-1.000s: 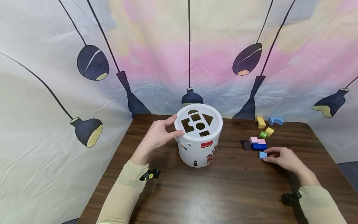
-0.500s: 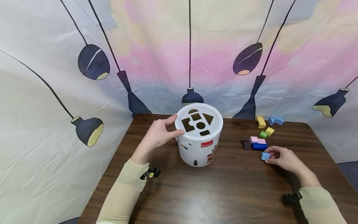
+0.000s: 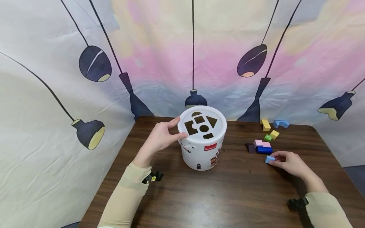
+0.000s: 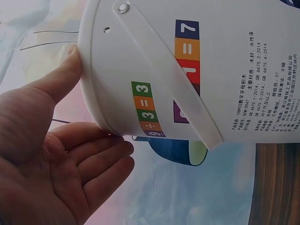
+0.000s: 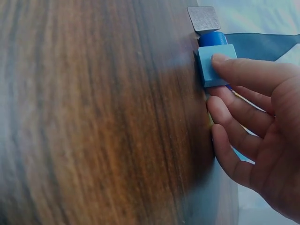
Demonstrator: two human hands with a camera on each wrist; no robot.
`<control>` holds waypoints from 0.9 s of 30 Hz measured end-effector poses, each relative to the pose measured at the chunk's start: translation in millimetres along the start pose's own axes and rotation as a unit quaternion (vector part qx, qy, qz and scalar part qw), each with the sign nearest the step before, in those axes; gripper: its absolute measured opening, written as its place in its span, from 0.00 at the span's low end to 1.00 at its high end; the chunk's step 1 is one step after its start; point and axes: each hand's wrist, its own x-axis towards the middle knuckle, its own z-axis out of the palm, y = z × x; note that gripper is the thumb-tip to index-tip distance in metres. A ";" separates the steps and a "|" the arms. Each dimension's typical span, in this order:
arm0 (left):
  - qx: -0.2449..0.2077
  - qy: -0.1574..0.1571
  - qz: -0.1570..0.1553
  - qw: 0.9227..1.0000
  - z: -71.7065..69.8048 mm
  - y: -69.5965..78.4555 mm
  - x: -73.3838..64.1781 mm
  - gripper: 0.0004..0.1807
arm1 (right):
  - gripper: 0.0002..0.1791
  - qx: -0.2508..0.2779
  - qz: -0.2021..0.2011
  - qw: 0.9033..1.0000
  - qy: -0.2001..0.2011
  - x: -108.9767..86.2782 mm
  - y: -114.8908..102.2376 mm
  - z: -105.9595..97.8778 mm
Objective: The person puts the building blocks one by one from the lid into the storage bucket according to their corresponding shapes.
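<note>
My right hand [image 3: 291, 162] pinches a small light blue block [image 3: 269, 159] between thumb and fingers, low over the table. In the right wrist view the thumb lies on the face of the light blue block [image 5: 218, 65]. My left hand [image 3: 161, 136] rests on the lid rim of a white bucket [image 3: 201, 155], thumb and index finger spread along the edge. The left wrist view shows the left hand [image 4: 70, 136] against that rim, its fingers fairly straight. The bucket's lid [image 3: 212, 133] has several shaped holes.
Just beyond the right hand lie a dark blue cylinder [image 3: 264, 150], pink blocks [image 3: 262, 143] and a dark brown block [image 3: 251, 148]. Farther back are a green block [image 3: 268, 137], yellow blocks [image 3: 265, 125] and a blue arch [image 3: 281, 123]. Everything stands on a wooden table [image 3: 216, 199] before a printed cloth.
The light blue block has turned in my right fingers, showing different faces, and shifted slightly. My left hand and the bucket have stayed in place.
</note>
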 end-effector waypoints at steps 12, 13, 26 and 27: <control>0.023 -0.003 -0.002 1.000 -3.5 1.5 0.5 0.47 | 0.21 0.000 -0.013 1.000 -0.009 0.0 0.3 -5.0; 0.024 -0.003 -0.001 1.000 -3.0 1.8 0.9 0.47 | 0.20 0.000 -0.013 1.000 -0.011 -0.9 0.1 -6.5; 0.020 -0.002 -0.003 1.000 -3.5 3.6 -0.2 0.47 | 0.20 0.011 -0.040 0.999 0.002 0.2 -15.9 -18.9; 0.018 -0.001 -0.004 1.000 -4.0 3.2 -0.3 0.47 | 0.21 0.013 -0.040 0.999 0.004 0.7 -18.0 -19.5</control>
